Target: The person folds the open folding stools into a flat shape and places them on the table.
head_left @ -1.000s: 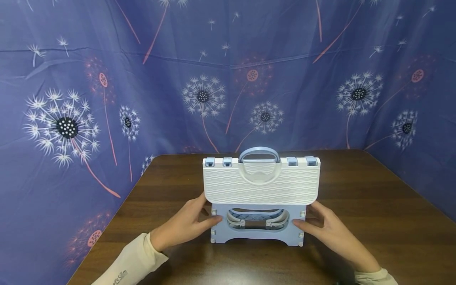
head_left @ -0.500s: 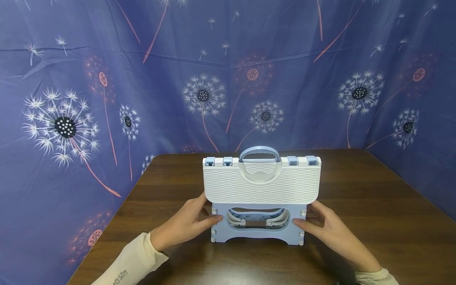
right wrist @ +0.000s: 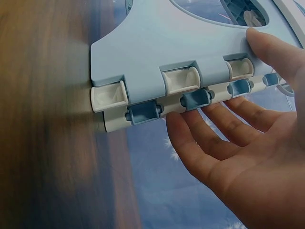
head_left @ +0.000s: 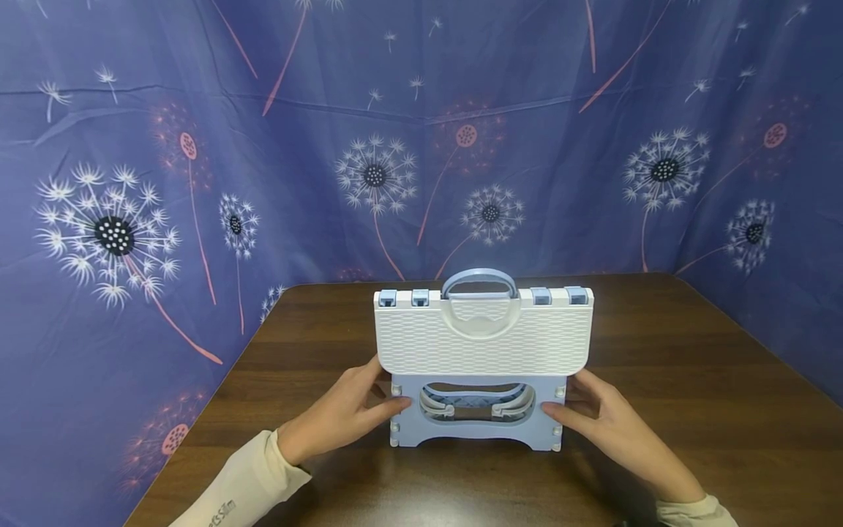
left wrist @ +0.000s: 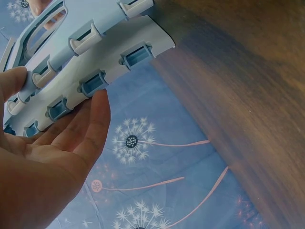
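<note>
A folding step stool [head_left: 484, 355] stands upright on the table in the head view. Its white woven-textured top hangs in front as a flap, with a light blue carry handle [head_left: 478, 277] above it. Below the flap shows a light blue leg panel [head_left: 477, 432] with an oval opening. My left hand [head_left: 345, 410] grips the panel's left edge, thumb in front; in the left wrist view its fingers [left wrist: 99, 114] lie along the hinged side. On the opposite edge my right hand [head_left: 609, 421] holds likewise, its fingers [right wrist: 183, 143] against the white and blue hinges.
The stool rests on a dark brown wooden table [head_left: 672, 337]. A blue dandelion-print cloth [head_left: 560, 183] hangs behind the table and along both sides.
</note>
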The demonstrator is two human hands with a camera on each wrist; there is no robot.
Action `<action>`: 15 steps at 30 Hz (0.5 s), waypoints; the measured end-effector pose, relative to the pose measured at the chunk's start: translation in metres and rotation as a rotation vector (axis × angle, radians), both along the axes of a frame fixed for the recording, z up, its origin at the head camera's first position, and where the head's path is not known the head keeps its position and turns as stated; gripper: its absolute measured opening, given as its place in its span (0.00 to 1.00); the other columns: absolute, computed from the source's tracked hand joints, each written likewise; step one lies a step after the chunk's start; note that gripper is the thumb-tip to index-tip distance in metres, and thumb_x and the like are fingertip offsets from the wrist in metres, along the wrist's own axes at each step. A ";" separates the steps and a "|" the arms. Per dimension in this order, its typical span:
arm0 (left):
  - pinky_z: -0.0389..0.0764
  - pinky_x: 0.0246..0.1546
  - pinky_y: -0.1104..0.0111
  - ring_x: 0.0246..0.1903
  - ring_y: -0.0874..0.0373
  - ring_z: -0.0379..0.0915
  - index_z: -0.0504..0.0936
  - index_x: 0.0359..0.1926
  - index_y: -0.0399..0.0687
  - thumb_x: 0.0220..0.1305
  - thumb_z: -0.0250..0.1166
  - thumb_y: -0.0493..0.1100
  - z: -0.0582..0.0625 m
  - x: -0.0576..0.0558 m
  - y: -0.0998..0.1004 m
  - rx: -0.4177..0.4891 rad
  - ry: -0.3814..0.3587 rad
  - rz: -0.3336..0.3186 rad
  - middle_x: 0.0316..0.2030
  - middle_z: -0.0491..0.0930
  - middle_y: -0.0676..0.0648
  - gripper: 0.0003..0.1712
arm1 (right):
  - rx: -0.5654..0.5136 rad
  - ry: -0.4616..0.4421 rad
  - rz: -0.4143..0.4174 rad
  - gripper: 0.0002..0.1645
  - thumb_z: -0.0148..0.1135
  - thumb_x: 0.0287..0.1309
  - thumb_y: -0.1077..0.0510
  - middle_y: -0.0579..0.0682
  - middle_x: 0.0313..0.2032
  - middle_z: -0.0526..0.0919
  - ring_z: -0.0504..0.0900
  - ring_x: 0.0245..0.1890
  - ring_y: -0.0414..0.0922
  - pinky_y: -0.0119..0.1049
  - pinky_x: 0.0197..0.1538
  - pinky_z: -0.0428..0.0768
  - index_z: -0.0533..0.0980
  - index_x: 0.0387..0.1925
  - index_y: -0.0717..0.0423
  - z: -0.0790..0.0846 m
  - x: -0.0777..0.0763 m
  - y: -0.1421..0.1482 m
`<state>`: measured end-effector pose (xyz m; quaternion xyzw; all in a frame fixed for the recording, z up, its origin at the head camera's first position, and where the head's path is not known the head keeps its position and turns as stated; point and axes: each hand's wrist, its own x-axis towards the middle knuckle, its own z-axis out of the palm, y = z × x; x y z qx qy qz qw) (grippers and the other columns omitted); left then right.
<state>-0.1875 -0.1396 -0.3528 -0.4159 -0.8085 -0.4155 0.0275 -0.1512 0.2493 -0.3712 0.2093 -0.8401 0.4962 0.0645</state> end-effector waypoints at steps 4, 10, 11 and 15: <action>0.84 0.36 0.65 0.37 0.62 0.82 0.46 0.78 0.62 0.70 0.64 0.46 0.000 -0.001 0.000 0.006 0.010 -0.006 0.58 0.75 0.53 0.46 | 0.010 0.001 -0.011 0.37 0.66 0.65 0.57 0.55 0.56 0.78 0.80 0.51 0.38 0.33 0.48 0.81 0.63 0.71 0.51 0.000 -0.001 0.000; 0.84 0.36 0.67 0.37 0.62 0.82 0.47 0.78 0.62 0.69 0.65 0.46 -0.001 -0.002 0.000 0.010 0.015 -0.006 0.60 0.75 0.53 0.46 | 0.011 -0.002 -0.008 0.36 0.65 0.65 0.57 0.53 0.55 0.79 0.81 0.50 0.39 0.33 0.48 0.80 0.63 0.71 0.52 0.000 -0.002 0.000; 0.84 0.35 0.67 0.37 0.62 0.82 0.47 0.78 0.61 0.70 0.64 0.46 -0.001 -0.002 0.000 0.007 0.022 -0.007 0.59 0.75 0.53 0.45 | 0.009 -0.003 -0.009 0.36 0.66 0.65 0.57 0.54 0.55 0.79 0.81 0.50 0.39 0.33 0.48 0.81 0.63 0.71 0.52 0.000 -0.002 0.000; 0.84 0.36 0.67 0.37 0.62 0.82 0.49 0.78 0.61 0.70 0.64 0.46 -0.001 -0.002 0.000 0.001 0.024 -0.007 0.57 0.76 0.53 0.44 | 0.008 -0.007 -0.015 0.36 0.66 0.65 0.57 0.54 0.55 0.80 0.81 0.50 0.39 0.33 0.48 0.81 0.63 0.71 0.53 -0.001 -0.001 0.000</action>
